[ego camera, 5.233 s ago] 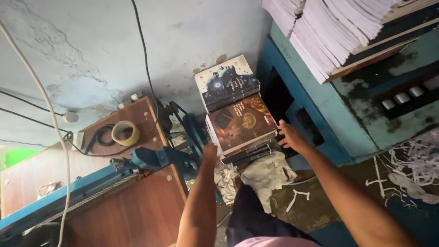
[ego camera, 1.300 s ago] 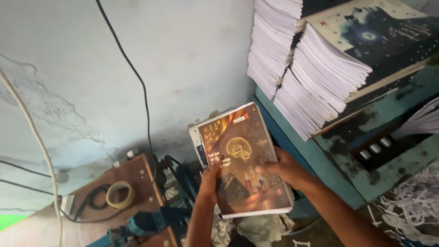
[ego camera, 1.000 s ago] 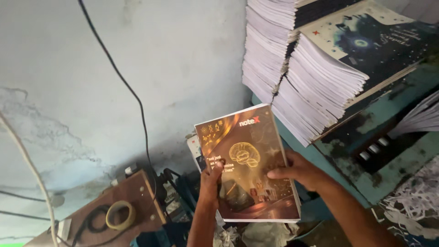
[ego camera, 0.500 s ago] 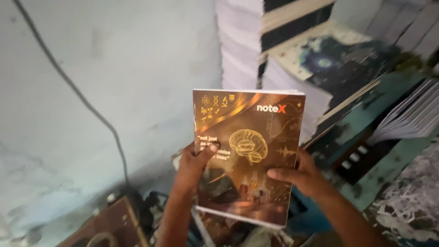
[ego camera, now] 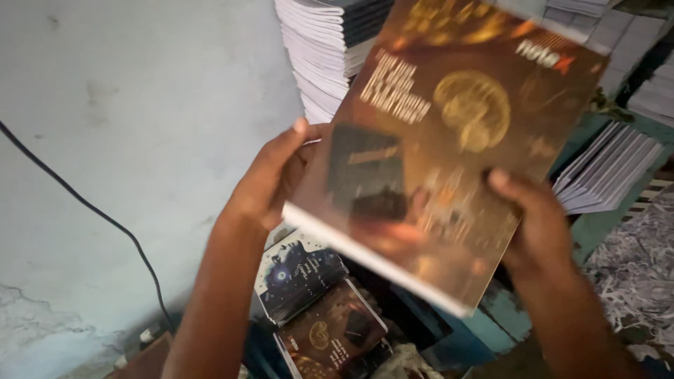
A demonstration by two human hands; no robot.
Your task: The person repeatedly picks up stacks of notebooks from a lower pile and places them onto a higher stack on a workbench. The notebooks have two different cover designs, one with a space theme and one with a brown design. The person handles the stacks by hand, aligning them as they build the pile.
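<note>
A wall (ego camera: 126, 126) stands beyond the fingers, book stacks (ego camera: 330, 49) above them. The notebook (ego camera: 449, 140), blurred, is gripped at its edges between left hand (ego camera: 270, 179) and right hand (ego camera: 537, 224). Two more books (ego camera: 316, 302) lie below.

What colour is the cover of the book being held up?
Dark brown with golden-orange artwork on the book, seen in the head view.

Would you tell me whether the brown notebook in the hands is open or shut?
Shut: the brown notebook shows its front cover, pages together along the white edge.
</note>
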